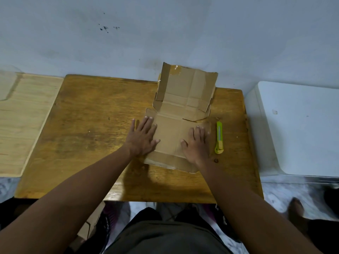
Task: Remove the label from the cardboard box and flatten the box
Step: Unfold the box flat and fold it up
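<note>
I am working at a worn wooden counter (88,125) standing against the wall. The opened cardboard box (172,136) is lying on it right of centre, its near panels flat on the wood and its far panel tilting up toward the wall. A green utility knife (219,138) is lying just beside the box's right edge, pointing away from me.
</note>
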